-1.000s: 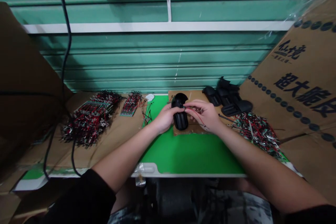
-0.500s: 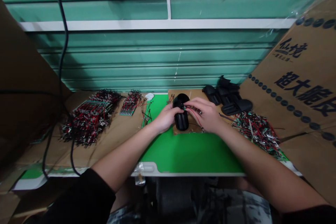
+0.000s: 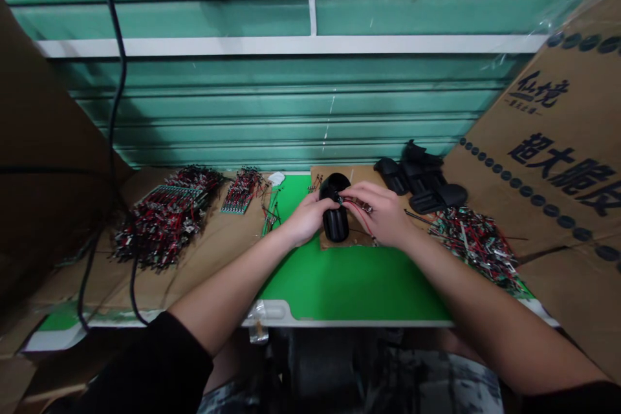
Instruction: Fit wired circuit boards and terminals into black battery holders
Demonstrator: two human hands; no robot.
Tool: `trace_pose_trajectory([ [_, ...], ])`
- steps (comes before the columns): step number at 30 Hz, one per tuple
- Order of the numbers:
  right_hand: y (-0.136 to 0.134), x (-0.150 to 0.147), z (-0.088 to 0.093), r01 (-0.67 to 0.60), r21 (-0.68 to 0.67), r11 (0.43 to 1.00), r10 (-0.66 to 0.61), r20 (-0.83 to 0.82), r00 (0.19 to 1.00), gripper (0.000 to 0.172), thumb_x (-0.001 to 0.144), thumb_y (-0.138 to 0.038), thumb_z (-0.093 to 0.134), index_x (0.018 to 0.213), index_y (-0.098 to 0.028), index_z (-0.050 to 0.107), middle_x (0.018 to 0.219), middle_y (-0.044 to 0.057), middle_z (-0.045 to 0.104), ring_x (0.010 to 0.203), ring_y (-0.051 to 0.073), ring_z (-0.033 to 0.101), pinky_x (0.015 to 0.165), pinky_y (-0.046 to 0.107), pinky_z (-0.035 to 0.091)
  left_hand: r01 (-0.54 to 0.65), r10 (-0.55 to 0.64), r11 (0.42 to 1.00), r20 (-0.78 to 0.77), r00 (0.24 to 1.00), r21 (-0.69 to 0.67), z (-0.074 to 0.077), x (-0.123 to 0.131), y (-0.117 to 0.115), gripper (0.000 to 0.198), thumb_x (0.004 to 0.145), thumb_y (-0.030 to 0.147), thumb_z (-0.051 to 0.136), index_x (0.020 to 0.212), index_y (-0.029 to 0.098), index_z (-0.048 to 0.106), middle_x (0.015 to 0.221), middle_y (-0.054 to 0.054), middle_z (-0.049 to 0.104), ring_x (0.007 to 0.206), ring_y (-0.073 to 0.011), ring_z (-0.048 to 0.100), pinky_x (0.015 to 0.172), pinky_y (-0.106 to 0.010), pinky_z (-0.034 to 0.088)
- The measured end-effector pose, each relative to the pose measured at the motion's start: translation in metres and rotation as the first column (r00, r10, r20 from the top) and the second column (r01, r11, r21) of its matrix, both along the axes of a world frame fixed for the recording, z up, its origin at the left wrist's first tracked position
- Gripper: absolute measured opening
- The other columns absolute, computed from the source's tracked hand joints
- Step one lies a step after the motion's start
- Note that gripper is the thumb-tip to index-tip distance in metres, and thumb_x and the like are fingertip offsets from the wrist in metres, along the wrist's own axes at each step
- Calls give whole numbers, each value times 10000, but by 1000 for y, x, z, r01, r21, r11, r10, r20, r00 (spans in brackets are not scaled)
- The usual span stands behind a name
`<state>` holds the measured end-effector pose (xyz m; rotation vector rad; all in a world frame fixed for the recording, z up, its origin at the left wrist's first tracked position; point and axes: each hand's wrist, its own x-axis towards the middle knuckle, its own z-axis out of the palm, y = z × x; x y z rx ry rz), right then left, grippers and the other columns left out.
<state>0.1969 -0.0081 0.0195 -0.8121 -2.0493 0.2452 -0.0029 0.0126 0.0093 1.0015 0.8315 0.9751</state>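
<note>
I grip a black plastic shell [image 3: 336,229] (left hand [image 3: 308,220]), red insulated wire [image 3: 366,222] (right hand [image 3: 381,212]), seemingly unfinished, near the counter's [image 3: 363,284] back edge.

Open lane: green table [image 3: 369,284] between the forearms [image 3: 237,278], up to the held casing [image 3: 336,228]
Wired boards [image 3: 165,226] crowd left, black shells [image 3: 439,197] and wires [image 3: 478,249] right; the cable's [image 3: 123,65] nearness is hard to judge.

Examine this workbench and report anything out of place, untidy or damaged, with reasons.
The wired parts at right lie in a tangle, unlike the circuit-board panel at left, whose strips line up. Wrinkled clear tape hangs over the table edge, like a leftover. The black plastic shell in the left hand shows no clear damage.
</note>
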Motion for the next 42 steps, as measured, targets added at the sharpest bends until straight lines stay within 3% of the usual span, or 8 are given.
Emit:
trace_pose_trajectory([
  [9,0,-1,-1,-24,1,1000,24,-18,1000,237,1077,-310,641,1232,-260,814,1076,121,801,901,248,756,789,393,623,-19,21,998,-38,999,58,-3,1,0,294,669,354,811,867,148,744,820,-27,715,781,-180,606,777,-304,432],
  [28,0,-2,-4,-55,54,997,58,-53,997,251,1061,-195,635,1261,-237,780,1109,105,793,961,231,770,843,371,632,-16,22,997,-79,997,76,-5,0,0,295,707,351,807,894,129,756,827,-32,717,803,-186,616,785,-298,430],
  [32,1,-4,-6,-37,-10,999,36,-90,995,226,1045,-233,667,1239,-249,782,1087,91,788,924,222,759,822,362,626,-47,52,994,-51,997,99,-4,0,1,294,712,341,809,915,134,760,849,-29,726,820,-185,621,813,-302,442],
  [34,1,-5,-8,9,-112,994,-27,-157,987,179,1018,-295,712,1173,-233,777,1017,77,783,816,202,738,733,331,614,-54,58,992,-34,998,114,-2,1,0,311,713,338,814,944,137,762,884,-30,736,848,-186,626,844,-305,449],
  [37,2,-9,-11,12,-379,925,-136,-301,944,279,935,-447,799,1062,-204,745,922,57,759,608,155,669,531,270,547,-51,55,990,-24,998,134,0,2,-2,345,717,337,821,994,142,755,937,-35,748,887,-190,631,872,-309,458],
  [39,2,-11,-14,-71,-550,832,-163,-366,916,398,870,-552,832,1016,-196,729,823,33,726,496,138,611,441,261,501,-52,55,989,-23,998,141,1,2,-3,363,720,338,824,1018,146,745,944,-35,748,893,-196,638,874,-314,469],
  [42,2,-15,-17,-202,-682,703,-154,-423,893,481,815,-658,829,917,-202,713,610,-28,613,410,139,544,387,260,459,-24,28,990,-28,999,140,1,2,-5,371,732,334,820,1040,152,724,914,-34,742,865,-204,654,861,-328,490],
])
